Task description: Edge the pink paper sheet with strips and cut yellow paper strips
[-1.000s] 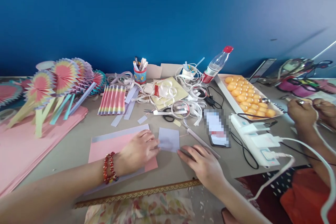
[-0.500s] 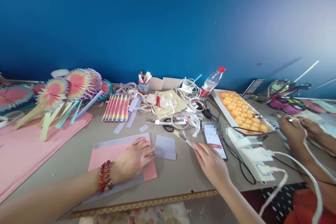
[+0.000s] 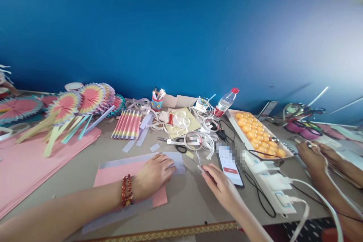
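Observation:
My left hand [image 3: 154,177], wearing a red beaded bracelet [image 3: 127,191], lies palm down over a pink sheet [image 3: 119,174] with lavender edges. Its fingers stretch toward a small lavender paper piece [image 3: 178,162], fingertips on its near part; what is under the palm is hidden. To the right, my right hand [image 3: 222,187] is closed around a slim, pale-handled tool [image 3: 200,168] with a thin pointed tip; its exact kind is unclear. A phone [image 3: 231,170] lies just beyond that hand. Scissors [image 3: 181,147] rest among white strips further back.
Pleated paper fans [image 3: 92,98] and stacked pink sheets [image 3: 56,159] occupy the left. Behind are a folded striped paper [image 3: 127,124], a pen cup [image 3: 157,104] and a bottle [image 3: 227,102]. A power strip [image 3: 272,185], a tray of orange balls [image 3: 289,153] and another person's hands [image 3: 313,159] are right.
My left hand has slid right onto the lavender piece, which now sits closer to the pink sheet. My right hand keeps the tool, drawn slightly nearer to me. The view has tilted up.

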{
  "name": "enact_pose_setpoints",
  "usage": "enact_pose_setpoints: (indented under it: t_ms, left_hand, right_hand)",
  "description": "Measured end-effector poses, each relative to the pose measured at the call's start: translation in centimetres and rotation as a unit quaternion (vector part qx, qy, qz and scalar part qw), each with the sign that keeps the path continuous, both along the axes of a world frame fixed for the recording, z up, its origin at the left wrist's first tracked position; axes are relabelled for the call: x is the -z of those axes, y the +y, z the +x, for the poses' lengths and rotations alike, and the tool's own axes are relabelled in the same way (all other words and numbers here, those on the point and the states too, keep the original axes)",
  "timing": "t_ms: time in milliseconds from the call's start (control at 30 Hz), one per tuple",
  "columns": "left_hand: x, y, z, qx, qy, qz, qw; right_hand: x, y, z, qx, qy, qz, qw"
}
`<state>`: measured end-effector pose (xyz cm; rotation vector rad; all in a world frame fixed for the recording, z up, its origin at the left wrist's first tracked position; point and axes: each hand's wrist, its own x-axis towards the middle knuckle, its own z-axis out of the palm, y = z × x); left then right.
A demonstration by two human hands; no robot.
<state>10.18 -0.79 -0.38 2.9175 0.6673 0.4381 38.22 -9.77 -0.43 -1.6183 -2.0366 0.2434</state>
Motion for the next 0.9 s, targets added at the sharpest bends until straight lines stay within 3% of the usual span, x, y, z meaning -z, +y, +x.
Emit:
enact_pose_setpoints:
  t_ms: [167,333,533,900]
  left_hand:
    - [0.9,0.7,1.2,-0.007,0.000,0.003,1.000]
    - [1.4,0.9,1.1,0.004,-0.004,0.003,1.000]
    - [1.6,0.8,0.8,0.024,-0.018,0.033,0.999]
    - [2.0,1.2,0.7,0.035,-0.014,0.059,0.998]
  right_hand:
    - [-0.6,0.1,-0.1,-0.044,-0.003,-0.067,0.997]
    - [-1.3,0.5,-0.6,-0.038,-0.038,-0.049,0.997]
    - [-1.2,0.6,-1.1,-0.063,-0.126,-0.078,0.987]
    - [-1.2,0.2,-1.3,-0.092,-0.230,-0.013,0.969]
